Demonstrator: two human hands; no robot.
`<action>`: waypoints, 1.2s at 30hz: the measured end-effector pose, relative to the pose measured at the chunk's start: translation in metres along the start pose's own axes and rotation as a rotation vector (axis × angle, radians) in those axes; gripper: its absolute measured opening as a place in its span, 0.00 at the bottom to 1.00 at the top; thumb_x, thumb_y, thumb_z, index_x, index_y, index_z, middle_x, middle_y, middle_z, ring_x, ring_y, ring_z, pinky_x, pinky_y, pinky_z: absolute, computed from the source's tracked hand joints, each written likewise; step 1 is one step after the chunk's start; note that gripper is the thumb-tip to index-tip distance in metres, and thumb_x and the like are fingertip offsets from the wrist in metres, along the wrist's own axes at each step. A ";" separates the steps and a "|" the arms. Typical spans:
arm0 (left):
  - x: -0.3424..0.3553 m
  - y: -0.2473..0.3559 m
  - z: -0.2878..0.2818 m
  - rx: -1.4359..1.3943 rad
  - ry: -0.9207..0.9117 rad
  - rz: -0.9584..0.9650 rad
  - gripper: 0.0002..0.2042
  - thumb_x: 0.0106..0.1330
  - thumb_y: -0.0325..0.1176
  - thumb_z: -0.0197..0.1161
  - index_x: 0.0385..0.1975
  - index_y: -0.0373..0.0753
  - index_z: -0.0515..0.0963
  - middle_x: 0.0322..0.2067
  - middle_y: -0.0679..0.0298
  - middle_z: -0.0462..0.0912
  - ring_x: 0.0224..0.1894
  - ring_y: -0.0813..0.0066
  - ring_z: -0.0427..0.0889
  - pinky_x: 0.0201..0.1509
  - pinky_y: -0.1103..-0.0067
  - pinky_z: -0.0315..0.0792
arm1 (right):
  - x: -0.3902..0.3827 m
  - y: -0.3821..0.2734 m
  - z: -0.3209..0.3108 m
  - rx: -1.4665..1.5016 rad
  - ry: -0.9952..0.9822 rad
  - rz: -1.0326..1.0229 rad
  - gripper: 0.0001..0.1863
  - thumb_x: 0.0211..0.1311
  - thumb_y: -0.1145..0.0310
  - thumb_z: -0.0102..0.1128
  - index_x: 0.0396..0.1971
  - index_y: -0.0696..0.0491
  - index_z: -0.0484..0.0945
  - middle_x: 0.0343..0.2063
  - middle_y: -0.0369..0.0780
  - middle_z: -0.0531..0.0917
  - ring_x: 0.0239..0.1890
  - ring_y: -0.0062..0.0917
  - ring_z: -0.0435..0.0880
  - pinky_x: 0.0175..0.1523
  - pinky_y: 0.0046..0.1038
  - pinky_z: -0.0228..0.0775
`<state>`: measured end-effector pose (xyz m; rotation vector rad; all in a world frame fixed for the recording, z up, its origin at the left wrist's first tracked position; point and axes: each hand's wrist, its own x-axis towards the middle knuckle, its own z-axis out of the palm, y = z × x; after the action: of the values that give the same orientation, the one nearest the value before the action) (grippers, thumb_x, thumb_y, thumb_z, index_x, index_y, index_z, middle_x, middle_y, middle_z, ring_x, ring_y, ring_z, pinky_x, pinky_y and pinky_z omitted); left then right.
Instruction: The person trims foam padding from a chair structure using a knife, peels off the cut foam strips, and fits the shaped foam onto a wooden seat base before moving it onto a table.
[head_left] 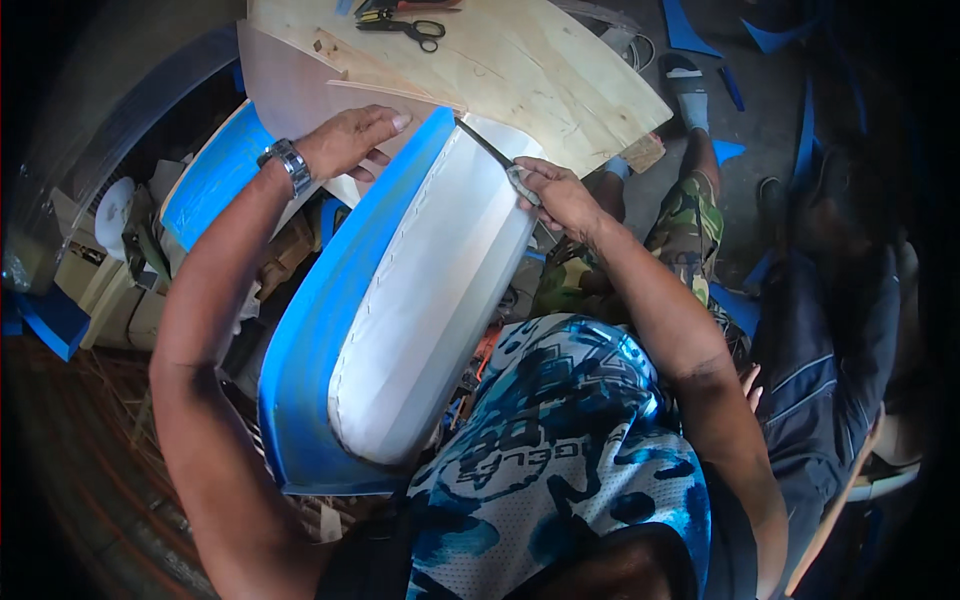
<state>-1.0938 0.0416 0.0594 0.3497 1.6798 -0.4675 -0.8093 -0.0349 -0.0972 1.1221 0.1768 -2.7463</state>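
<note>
Blue-and-white stitched panel lies left of the wearer's torso, its long axis running away to a narrow tip at the plywood board. I see the left hand, nearer that tip, fingers apart; contact I can't tell. Rightward, the right hand grips a slim dark tool angled toward it.
</note>
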 end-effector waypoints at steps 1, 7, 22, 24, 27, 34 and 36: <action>0.006 0.004 -0.003 0.167 -0.003 -0.016 0.37 0.69 0.59 0.53 0.67 0.35 0.60 0.60 0.52 0.70 0.47 0.64 0.82 0.42 0.71 0.81 | -0.006 -0.006 0.001 -0.120 0.011 0.003 0.24 0.69 0.62 0.49 0.63 0.54 0.69 0.24 0.34 0.77 0.16 0.14 0.64 0.20 0.20 0.58; 0.088 0.024 -0.001 0.583 -0.023 -0.104 0.35 0.68 0.56 0.54 0.62 0.29 0.65 0.42 0.49 0.79 0.33 0.67 0.84 0.30 0.74 0.81 | 0.009 0.010 0.007 -0.116 0.066 -0.151 0.24 0.68 0.60 0.51 0.60 0.56 0.73 0.23 0.33 0.77 0.25 0.17 0.73 0.36 0.21 0.66; 0.137 0.001 0.042 0.990 0.217 -0.067 0.31 0.62 0.57 0.58 0.46 0.30 0.80 0.47 0.42 0.81 0.52 0.49 0.81 0.57 0.64 0.74 | 0.027 -0.015 0.023 -0.276 0.090 -0.090 0.23 0.65 0.59 0.51 0.55 0.54 0.78 0.27 0.39 0.83 0.26 0.22 0.78 0.39 0.26 0.72; 0.139 0.003 0.044 1.013 0.244 -0.015 0.29 0.62 0.56 0.58 0.45 0.30 0.80 0.47 0.42 0.81 0.51 0.49 0.81 0.56 0.64 0.74 | 0.032 -0.013 0.021 -0.283 0.080 -0.047 0.23 0.66 0.59 0.51 0.56 0.55 0.77 0.32 0.43 0.85 0.32 0.26 0.82 0.44 0.27 0.73; 0.138 -0.005 0.043 1.003 0.245 -0.008 0.28 0.62 0.54 0.58 0.45 0.31 0.80 0.47 0.43 0.81 0.51 0.49 0.81 0.56 0.64 0.75 | 0.022 -0.001 0.023 -0.355 0.104 -0.091 0.23 0.67 0.59 0.51 0.56 0.56 0.77 0.40 0.46 0.86 0.41 0.31 0.84 0.52 0.28 0.72; 0.136 -0.008 0.044 0.981 0.278 0.026 0.26 0.61 0.53 0.59 0.41 0.30 0.81 0.44 0.40 0.81 0.50 0.48 0.80 0.57 0.64 0.73 | 0.024 -0.015 0.035 -0.397 0.092 -0.171 0.19 0.67 0.58 0.48 0.49 0.51 0.81 0.41 0.49 0.85 0.44 0.34 0.83 0.53 0.30 0.71; 0.138 0.000 0.044 0.963 0.271 0.013 0.26 0.61 0.52 0.59 0.40 0.29 0.81 0.44 0.40 0.81 0.50 0.48 0.80 0.57 0.64 0.73 | 0.029 -0.025 0.030 -0.406 0.060 -0.103 0.18 0.67 0.58 0.48 0.48 0.50 0.82 0.39 0.49 0.85 0.42 0.33 0.83 0.51 0.30 0.72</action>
<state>-1.0776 0.0155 -0.0821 1.1593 1.6030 -1.2567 -0.8550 -0.0190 -0.0949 1.1032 0.7795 -2.5909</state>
